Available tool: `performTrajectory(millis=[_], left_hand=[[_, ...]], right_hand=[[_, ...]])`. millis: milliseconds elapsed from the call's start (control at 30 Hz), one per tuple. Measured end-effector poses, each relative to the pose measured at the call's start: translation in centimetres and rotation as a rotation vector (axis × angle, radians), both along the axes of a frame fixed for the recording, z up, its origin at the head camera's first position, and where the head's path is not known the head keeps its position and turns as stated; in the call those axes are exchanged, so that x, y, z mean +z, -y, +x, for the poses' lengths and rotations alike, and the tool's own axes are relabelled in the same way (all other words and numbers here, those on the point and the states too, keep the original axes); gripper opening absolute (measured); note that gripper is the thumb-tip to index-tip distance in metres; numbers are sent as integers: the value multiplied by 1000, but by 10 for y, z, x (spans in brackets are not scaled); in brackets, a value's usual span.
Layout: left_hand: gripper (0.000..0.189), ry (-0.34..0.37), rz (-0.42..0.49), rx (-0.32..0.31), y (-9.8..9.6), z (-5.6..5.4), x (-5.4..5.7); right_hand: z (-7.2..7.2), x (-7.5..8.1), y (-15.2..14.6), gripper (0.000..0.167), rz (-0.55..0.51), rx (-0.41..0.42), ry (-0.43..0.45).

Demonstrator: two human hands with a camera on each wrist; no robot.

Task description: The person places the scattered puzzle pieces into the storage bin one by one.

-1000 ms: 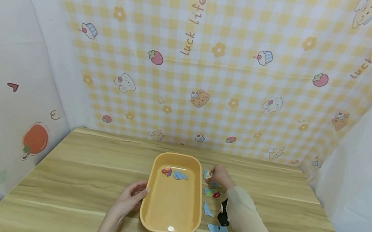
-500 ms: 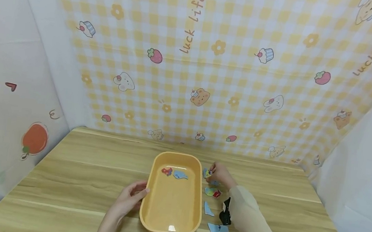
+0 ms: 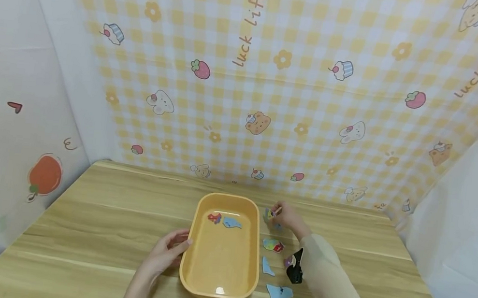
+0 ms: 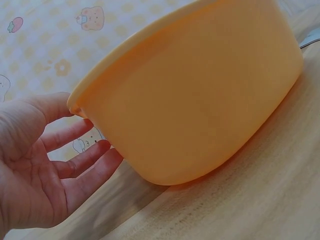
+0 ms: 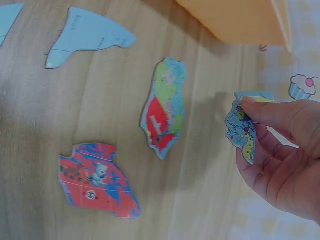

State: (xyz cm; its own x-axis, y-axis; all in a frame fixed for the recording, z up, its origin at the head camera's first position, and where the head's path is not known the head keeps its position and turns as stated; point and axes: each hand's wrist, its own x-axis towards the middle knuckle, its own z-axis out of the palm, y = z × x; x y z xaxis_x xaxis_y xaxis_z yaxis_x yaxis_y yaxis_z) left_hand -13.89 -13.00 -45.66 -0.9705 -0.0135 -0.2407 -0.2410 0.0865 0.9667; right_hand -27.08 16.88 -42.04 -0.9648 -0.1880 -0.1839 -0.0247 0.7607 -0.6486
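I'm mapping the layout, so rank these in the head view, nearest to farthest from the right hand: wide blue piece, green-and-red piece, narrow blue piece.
1. Green-and-red piece, below the right hand.
2. Narrow blue piece, next one down.
3. Wide blue piece, lowest.

Yellow rectangular plastic tub [image 3: 219, 268] sits on the wood-grain table [image 3: 127, 215], yellow-and-white checked cloth [image 3: 271, 91] behind it. Inside, far end: small jagged red piece [image 3: 214, 218], flat light-blue piece [image 3: 231, 223] just right of it. Left hand [image 3: 167, 250] is at the tub's left rim. Down its right side, far to near: right hand [image 3: 290, 218] with a thin blue-and-yellow piece [image 5: 240, 128], then a long green-and-red piece [image 3: 273, 245], slim pale-blue piece [image 3: 268, 267], wide pale-blue piece [image 3: 279, 295]. Flat red-and-blue piece [image 5: 100, 185] lies farther right of the tub.
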Motion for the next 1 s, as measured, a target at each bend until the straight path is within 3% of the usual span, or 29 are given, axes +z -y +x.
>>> performTrajectory(millis=[433,600,1000], left_hand=[[45,2,10,1,0,0,-2],[45,-10,18,-3,0,-1,-2],[46,-7,34,-10,-1,0,0]], right_hand=[[-4,20,2,21,-69,77,-96],[-4,26,3,23,-47,76,-111],[-6,42,4,28,-49,83,-34]])
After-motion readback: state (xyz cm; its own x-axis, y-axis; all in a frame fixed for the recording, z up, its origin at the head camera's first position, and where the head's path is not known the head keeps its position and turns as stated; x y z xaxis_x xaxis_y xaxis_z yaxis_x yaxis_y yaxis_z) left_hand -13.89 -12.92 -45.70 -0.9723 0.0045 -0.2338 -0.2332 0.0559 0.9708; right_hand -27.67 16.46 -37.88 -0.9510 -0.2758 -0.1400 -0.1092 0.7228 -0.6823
